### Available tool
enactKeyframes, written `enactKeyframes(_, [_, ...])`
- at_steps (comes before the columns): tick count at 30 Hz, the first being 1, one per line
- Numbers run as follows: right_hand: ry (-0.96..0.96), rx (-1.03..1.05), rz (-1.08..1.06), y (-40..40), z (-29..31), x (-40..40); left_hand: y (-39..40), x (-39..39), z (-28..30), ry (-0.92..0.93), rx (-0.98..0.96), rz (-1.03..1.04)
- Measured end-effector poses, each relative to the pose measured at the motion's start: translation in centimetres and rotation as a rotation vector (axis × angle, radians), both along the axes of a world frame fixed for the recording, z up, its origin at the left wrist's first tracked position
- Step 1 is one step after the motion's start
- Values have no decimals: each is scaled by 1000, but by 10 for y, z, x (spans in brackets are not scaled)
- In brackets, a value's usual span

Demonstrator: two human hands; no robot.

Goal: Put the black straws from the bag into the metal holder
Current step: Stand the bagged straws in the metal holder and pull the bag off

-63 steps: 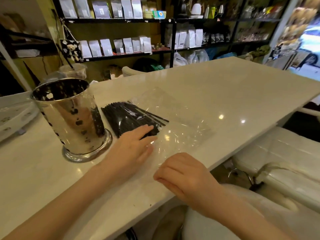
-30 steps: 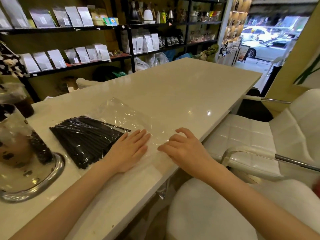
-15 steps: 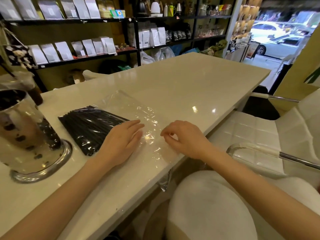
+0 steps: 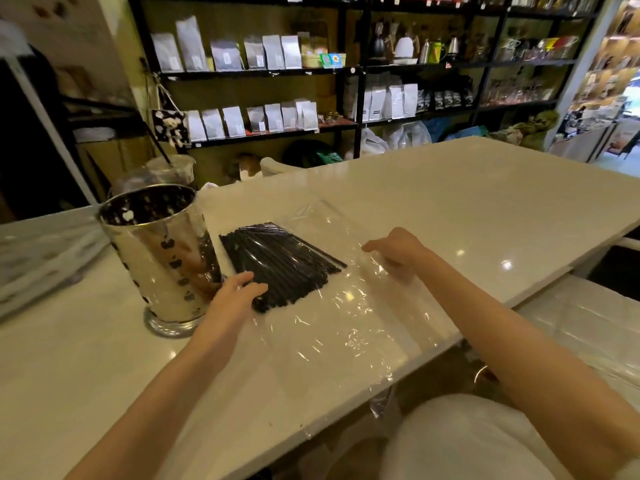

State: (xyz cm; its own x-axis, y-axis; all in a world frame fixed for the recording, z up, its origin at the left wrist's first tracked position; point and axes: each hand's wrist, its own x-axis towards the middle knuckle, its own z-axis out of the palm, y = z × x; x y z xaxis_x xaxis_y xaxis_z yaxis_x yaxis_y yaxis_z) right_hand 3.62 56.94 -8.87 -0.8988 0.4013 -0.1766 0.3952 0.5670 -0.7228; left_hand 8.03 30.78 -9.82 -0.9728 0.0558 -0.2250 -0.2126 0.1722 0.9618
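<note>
A bundle of black straws (image 4: pixel 280 263) lies flat inside a clear plastic bag (image 4: pixel 346 306) on the white counter (image 4: pixel 467 209). The shiny metal holder (image 4: pixel 161 251) stands upright just left of the straws. My left hand (image 4: pixel 232 301) rests with fingers spread on the bag at the near end of the straws, close to the holder's base. My right hand (image 4: pixel 398 249) sits on the bag's far right side, fingers curled onto the plastic; whether it pinches the film I cannot tell.
A plastic cup with a straw (image 4: pixel 166 169) stands behind the holder. A grey tray (image 4: pixel 41 251) lies at the far left. The bag's near end hangs over the counter edge. A white seat (image 4: pixel 588 323) is at the right, and shelves of pouches at the back.
My left hand slid left along the bag to the near end of the straws. My right hand moved further away across the plastic. The view swung back left, showing the whole holder.
</note>
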Motion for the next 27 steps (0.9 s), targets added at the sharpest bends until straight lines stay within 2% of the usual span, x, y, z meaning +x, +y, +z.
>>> enactKeyframes(4, [11,66,19,-13,5,-19,-3,-8,6,-161,280,90])
enactKeyframes(6, [53,173,25,-18,9,-27,-4,-12,7,-220,390,121])
enactKeyframes(11, [254,514,99,-37,58,-29,-5,-17,13,-308,602,77])
enactKeyframes(15, [474,660,195,-55,114,-18,0,-21,13,-401,721,13])
enactKeyframes(18, [508,875,326,-75,144,-6,8,-18,11,-484,813,-85])
enactKeyframes(22, [619,859,359,-94,173,1,19,-18,15,-523,903,-147])
enactKeyframes(25, [567,963,426,-107,187,0,24,-22,21,-515,918,-190])
enactKeyframes(27, [564,938,450,-110,198,-1,26,-25,25,-521,934,-173])
